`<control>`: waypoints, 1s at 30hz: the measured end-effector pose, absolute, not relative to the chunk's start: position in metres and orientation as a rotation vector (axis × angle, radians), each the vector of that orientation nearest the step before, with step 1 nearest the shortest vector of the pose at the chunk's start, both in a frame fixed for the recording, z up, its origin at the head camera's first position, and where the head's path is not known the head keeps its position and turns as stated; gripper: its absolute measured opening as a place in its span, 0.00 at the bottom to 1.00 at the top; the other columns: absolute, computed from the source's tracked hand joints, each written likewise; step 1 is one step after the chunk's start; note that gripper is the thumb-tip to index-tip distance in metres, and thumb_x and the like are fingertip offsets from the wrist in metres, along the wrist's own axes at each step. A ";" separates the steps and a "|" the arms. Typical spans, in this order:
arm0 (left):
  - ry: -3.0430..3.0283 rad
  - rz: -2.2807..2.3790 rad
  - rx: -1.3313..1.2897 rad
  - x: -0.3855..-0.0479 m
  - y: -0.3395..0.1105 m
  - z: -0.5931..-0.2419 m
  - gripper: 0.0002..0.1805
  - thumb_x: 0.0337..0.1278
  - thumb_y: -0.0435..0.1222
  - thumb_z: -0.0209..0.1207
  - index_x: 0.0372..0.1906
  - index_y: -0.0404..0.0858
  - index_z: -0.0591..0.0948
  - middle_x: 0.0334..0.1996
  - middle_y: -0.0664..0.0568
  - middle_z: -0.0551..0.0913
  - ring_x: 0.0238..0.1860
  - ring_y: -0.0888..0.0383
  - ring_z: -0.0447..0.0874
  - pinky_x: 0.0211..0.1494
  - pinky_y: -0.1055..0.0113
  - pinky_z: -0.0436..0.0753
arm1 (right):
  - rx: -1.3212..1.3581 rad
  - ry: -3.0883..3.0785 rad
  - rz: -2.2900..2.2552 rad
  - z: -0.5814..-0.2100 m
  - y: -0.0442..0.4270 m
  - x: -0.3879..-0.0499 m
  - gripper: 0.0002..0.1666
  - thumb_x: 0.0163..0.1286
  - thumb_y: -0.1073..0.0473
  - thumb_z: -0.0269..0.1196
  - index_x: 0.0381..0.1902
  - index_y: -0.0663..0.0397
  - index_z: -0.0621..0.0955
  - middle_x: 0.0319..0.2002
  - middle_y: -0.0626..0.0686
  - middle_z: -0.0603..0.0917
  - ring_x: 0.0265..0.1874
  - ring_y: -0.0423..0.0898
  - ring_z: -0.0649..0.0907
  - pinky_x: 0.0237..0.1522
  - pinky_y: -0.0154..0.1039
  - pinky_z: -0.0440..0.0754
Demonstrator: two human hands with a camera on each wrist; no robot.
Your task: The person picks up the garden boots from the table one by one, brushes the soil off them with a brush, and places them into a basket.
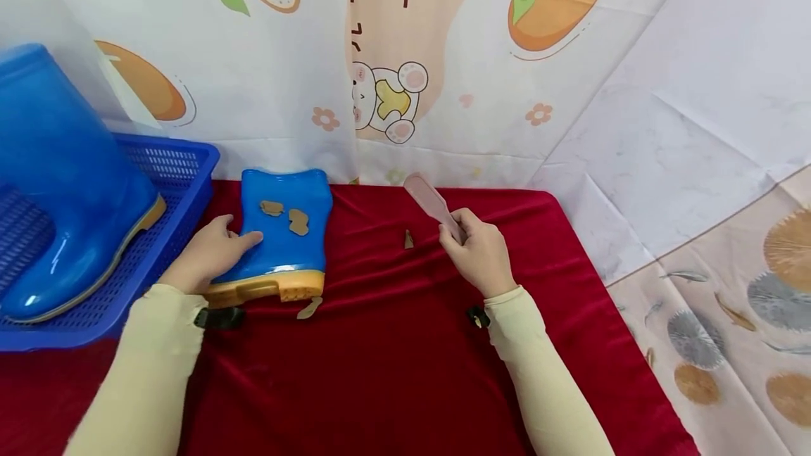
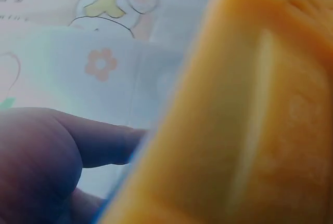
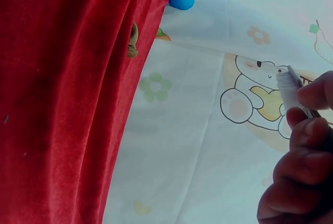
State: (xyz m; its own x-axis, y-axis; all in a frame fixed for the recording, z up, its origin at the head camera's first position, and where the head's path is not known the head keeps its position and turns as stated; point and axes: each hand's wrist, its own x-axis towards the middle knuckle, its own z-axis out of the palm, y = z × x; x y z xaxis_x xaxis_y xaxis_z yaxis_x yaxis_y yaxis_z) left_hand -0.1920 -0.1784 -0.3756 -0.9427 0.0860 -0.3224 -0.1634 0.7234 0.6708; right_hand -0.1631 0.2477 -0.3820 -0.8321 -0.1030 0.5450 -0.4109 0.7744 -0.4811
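The blue boot (image 1: pixel 288 255) could slide or roll on the loosely wrinkled red cloth (image 1: pixel 380 371) if pushed hard, since only the left hand (image 1: pixel 209 252) steadies it. That hand grips it at the ankle, thumb across the shaft (how far the fingers reach underneath, I cannot tell). The right hand (image 1: pixel 480 252), well apart to the right, is curled round the handle of a brush (image 1: pixel 426 197); a careless sweep might scatter the loose brown scrap (image 1: pixel 408 238) lying between boot and brush.

The boot lies on its side, left on the cloth, just right of a blue basket (image 1: pixel 205 150), shaft pointing far, yellow sole near. It looks smooth and glossy, with two ragged brown patches (image 1: pixel 298 222) on the shaft.
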 end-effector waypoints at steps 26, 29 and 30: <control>2.767 1.522 0.048 -0.167 -0.144 -0.349 0.32 0.72 0.35 0.63 0.73 0.30 0.65 0.58 0.31 0.81 0.57 0.39 0.74 0.61 0.40 0.76 | 0.416 -2.448 0.818 -0.380 0.246 -0.160 0.03 0.68 0.59 0.65 0.34 0.51 0.81 0.14 0.43 0.69 0.13 0.39 0.65 0.16 0.38 0.64; 2.806 1.590 0.049 -0.162 -0.141 -0.349 0.31 0.69 0.37 0.66 0.70 0.31 0.67 0.56 0.34 0.83 0.54 0.44 0.73 0.55 0.53 0.75 | 0.423 -2.443 0.812 -0.379 0.245 -0.161 0.03 0.68 0.59 0.65 0.35 0.52 0.81 0.14 0.43 0.70 0.13 0.40 0.65 0.16 0.38 0.64; 2.801 1.599 0.058 -0.161 -0.141 -0.350 0.32 0.68 0.37 0.66 0.70 0.32 0.67 0.56 0.35 0.83 0.53 0.46 0.73 0.54 0.55 0.76 | 0.423 -2.444 0.812 -0.379 0.245 -0.161 0.03 0.68 0.59 0.65 0.35 0.52 0.81 0.14 0.43 0.70 0.13 0.40 0.65 0.16 0.38 0.64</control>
State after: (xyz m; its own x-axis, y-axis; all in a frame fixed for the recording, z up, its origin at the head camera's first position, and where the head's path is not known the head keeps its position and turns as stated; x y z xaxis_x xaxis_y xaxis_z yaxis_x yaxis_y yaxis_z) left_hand -0.1612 -0.1405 -0.3502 -0.9958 -0.0102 0.0909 0.0731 0.5085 0.8579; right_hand -0.1612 0.2450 -0.3795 -0.8130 -0.1247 0.5687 -0.4403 0.7708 -0.4604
